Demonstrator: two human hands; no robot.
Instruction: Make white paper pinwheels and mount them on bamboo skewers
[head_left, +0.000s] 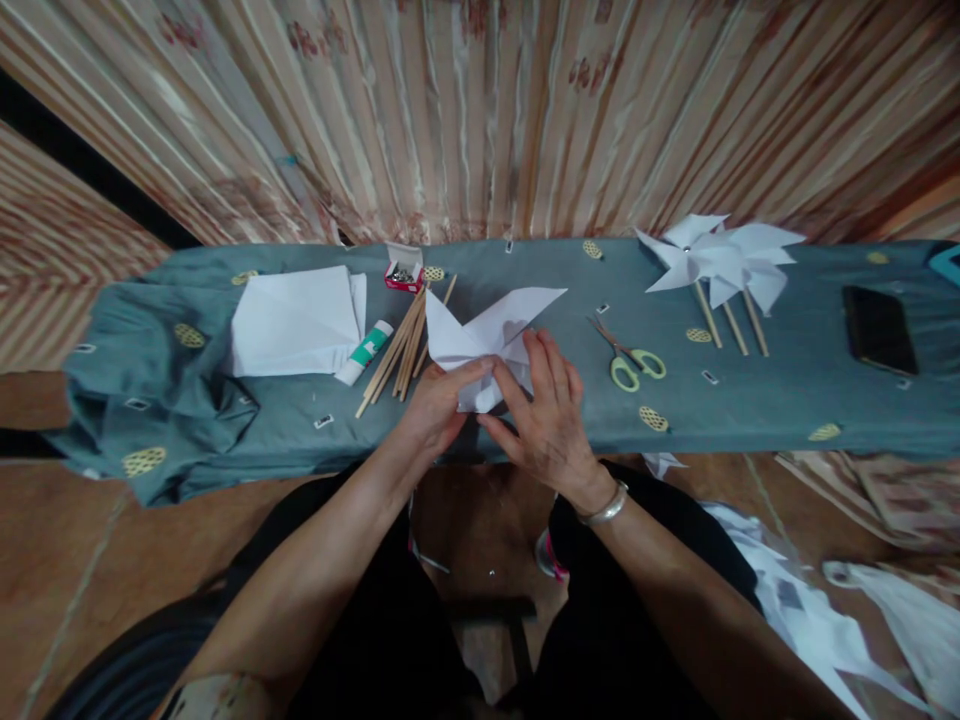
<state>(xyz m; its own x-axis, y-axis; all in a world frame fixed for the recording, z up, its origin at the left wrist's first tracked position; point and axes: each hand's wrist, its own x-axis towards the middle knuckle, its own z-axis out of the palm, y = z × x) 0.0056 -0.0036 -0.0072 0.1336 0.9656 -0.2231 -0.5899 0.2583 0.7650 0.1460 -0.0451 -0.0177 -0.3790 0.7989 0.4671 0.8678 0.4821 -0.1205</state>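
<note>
Just below the middle of the frame, at the near edge of the tabletop (750, 400), I see a partly folded white paper piece (491, 335) with pointed flaps spreading up and to the right. Both hands are on its lower part: my left hand (439, 400) grips the paper from the left, fingers curled with the thumb pressed on top, and my right hand (544, 405) lies over it from the right, fingers spread and flat on the sheet, with a silver bangle (607, 507) at the wrist. Just left of the paper lies a bundle of thin wooden sticks (397, 350) slanting toward the far edge, and beside them a white glue stick with a green band (365, 352). Above the sticks sits a small open red box (403, 270) of pins. Further left is a stack of white paper sheets (296, 320). To the right of my hands, near them, lie green-handled scissors (634, 360). In the upper right of the frame, finished white pinwheels (720, 255) lie on their sticks, and well beyond them a black phone (877, 328) lies flat. A grey-blue patterned cloth covers the tabletop, bunched at the left end. White paper scraps (802, 610) lie on the floor at lower right.
</note>
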